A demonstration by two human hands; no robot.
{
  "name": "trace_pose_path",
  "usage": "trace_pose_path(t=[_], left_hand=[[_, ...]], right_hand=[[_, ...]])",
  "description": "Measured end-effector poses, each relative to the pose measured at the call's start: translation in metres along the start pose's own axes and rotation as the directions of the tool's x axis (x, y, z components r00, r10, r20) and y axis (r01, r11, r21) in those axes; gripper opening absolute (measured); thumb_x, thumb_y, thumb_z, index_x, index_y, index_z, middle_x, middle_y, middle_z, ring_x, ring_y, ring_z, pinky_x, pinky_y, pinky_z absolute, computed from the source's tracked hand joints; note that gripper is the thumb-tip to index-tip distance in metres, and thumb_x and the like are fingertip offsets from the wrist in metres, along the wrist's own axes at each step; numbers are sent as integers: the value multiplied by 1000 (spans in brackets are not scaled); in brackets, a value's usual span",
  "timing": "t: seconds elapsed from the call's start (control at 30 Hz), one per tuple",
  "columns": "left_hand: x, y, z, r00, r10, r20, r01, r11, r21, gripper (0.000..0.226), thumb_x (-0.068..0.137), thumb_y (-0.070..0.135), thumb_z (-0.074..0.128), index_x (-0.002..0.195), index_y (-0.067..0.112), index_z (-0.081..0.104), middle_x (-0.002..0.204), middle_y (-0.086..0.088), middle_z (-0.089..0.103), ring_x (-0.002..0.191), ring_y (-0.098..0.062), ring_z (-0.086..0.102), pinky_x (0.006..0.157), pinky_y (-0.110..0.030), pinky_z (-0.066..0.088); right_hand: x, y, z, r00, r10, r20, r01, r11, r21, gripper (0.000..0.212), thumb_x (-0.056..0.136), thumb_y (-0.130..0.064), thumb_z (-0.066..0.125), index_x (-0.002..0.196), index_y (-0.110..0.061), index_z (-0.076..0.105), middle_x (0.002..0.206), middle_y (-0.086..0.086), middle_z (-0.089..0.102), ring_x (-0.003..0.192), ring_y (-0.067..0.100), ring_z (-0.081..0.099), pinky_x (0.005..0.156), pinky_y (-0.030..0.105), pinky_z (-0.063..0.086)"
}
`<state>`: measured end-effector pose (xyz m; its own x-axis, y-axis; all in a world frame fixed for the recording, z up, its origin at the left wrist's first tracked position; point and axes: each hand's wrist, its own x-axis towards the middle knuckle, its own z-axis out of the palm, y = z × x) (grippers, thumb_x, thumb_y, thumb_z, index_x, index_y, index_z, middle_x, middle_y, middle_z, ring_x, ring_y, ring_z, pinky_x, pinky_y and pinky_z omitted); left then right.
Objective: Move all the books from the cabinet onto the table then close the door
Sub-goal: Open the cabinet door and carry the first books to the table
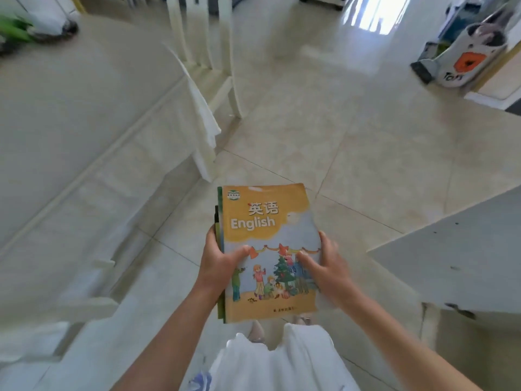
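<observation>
I hold a small stack of books (265, 221) flat in front of me, above the tiled floor. The top one has an orange and blue cover with the word "English" and a drawing of children by a tree. My left hand (218, 263) grips the stack's left edge, thumb on the cover. My right hand (327, 266) grips the right edge, thumb on the cover too. The table (70, 114), under a pale cloth, lies to the left. A white door panel (456, 258), probably the cabinet's, juts in from the right; the cabinet's inside is out of view.
A white chair (205, 52) stands at the table's far side. A green thing (14, 32) lies on the table's far left corner. A bag with an orange patch (465, 57) sits at the upper right. Open tiled floor (324, 122) stretches ahead.
</observation>
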<state>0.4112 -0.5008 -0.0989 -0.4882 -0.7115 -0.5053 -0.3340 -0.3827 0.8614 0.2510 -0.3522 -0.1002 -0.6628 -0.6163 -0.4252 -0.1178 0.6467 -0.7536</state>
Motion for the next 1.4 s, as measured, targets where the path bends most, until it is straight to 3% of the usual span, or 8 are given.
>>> trace_pose_path(t=[0.13, 0.27, 0.47, 0.57, 0.73, 1.07, 1.23, 1.4], left_hand=[[1, -5, -52, 990, 74, -123, -78, 997, -27, 62, 67, 23, 79, 119, 31, 47, 113, -10, 66, 87, -28, 74, 66, -45, 62], [11, -9, -95, 965, 81, -250, -97, 994, -51, 89, 65, 31, 82, 136, 50, 32, 131, -7, 53, 98, -29, 70, 69, -46, 62], [38, 5, -133, 909, 41, -414, -99, 988, -119, 82, 66, 35, 77, 135, 52, 37, 135, -4, 50, 105, -25, 67, 71, -40, 62], [52, 21, -149, 857, 22, -516, -112, 983, -145, 77, 70, 33, 74, 137, 48, 38, 135, 0, 50, 108, -21, 65, 70, -32, 61], [67, 39, -183, 765, -8, -645, -161, 966, -203, 60, 85, 10, 70, 135, 34, 47, 134, 4, 47, 106, -19, 64, 66, -28, 60], [84, 41, -287, 627, -53, -777, -156, 969, -192, 57, 69, 37, 74, 123, 43, 56, 150, 13, 33, 123, -24, 56, 76, -44, 61], [88, 52, -365, 613, -55, -788, -162, 968, -193, 61, 67, 39, 71, 123, 51, 52, 145, 19, 38, 123, -23, 56, 84, -48, 58], [102, 77, -427, 606, -1, -795, -275, 938, -211, 53, 84, 13, 67, 122, 47, 49, 124, 6, 59, 101, -19, 69, 71, -40, 61]], right_hand=[[11, -40, 41, 990, -118, 80, 122, 991, -51, 76, 88, -29, 65, 149, -27, 20, 124, -4, 40, 111, 11, 44, 79, 16, 41], [40, -80, 73, 951, -208, 230, 231, 970, -78, 81, 87, -30, 66, 150, -34, 16, 130, -6, 38, 115, 13, 47, 89, 29, 52], [97, -139, 110, 890, -248, 382, 293, 954, -64, 76, 87, -27, 66, 150, -28, 22, 134, -5, 40, 106, 12, 56, 60, 13, 55], [130, -175, 130, 845, -270, 461, 332, 942, -57, 76, 86, -23, 67, 149, -26, 24, 134, -3, 40, 105, 15, 57, 68, 25, 60], [164, -234, 169, 761, -321, 564, 435, 897, -75, 76, 83, -20, 71, 147, -25, 31, 128, -5, 49, 103, 11, 58, 73, 20, 57], [188, -322, 277, 668, -282, 689, 465, 881, -90, 83, 75, -32, 78, 141, -32, 28, 125, -10, 52, 107, 17, 62, 88, 44, 55], [188, -382, 338, 593, -189, 783, 432, 895, -111, 99, 77, -33, 77, 150, -25, 12, 117, -8, 50, 101, 12, 56, 89, 39, 54], [201, -433, 391, 560, -86, 824, 343, 929, -136, 93, 70, -25, 84, 143, -20, 26, 105, -11, 59, 93, 11, 63, 81, 38, 56]])
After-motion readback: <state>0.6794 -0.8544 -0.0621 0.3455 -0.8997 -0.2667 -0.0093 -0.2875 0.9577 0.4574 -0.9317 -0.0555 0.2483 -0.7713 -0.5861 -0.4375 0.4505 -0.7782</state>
